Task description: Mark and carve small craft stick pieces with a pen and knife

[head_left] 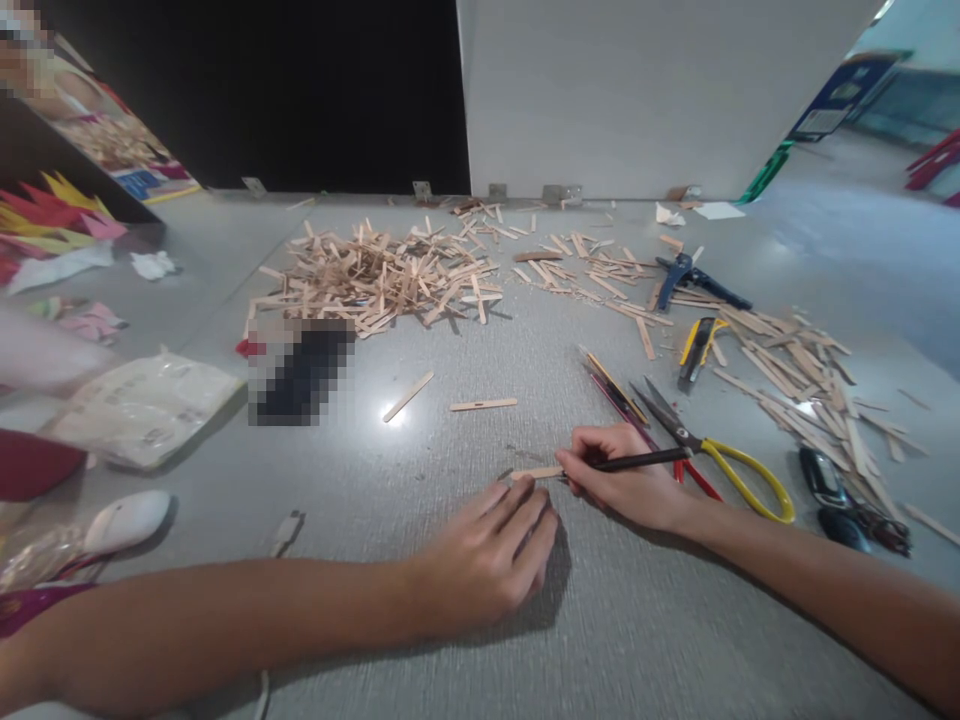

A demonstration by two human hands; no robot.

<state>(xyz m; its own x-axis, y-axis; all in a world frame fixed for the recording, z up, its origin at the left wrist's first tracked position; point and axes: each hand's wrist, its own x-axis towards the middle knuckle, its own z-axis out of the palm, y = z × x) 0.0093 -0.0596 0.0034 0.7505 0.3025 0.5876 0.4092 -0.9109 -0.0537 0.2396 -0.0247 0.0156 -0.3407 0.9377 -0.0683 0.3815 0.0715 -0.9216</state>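
Note:
My left hand (491, 550) lies over the table with its fingers curved down, their tips at a popsicle stick (536, 473) that they hold against the surface. Its thumb is mostly hidden. In my right hand (626, 478) is a slim black pen (645, 459), gripped between thumb and fingers, its tip at the stick's right end. Just beyond lie two loose sticks, a plain one (409, 397) and one with a dark mark in its middle (484, 405). Close to my right hand are yellow-handled scissors (705, 445) and a few pencils (611, 383).
A big heap of wooden sticks (382, 270) spreads at the back. To the right are a blue hand tool (686, 280), a yellow box cutter (699, 350) and more stick pieces (817, 370). A plastic bag (154, 405), white mouse (129, 520) and cable plug (287, 532) lie left.

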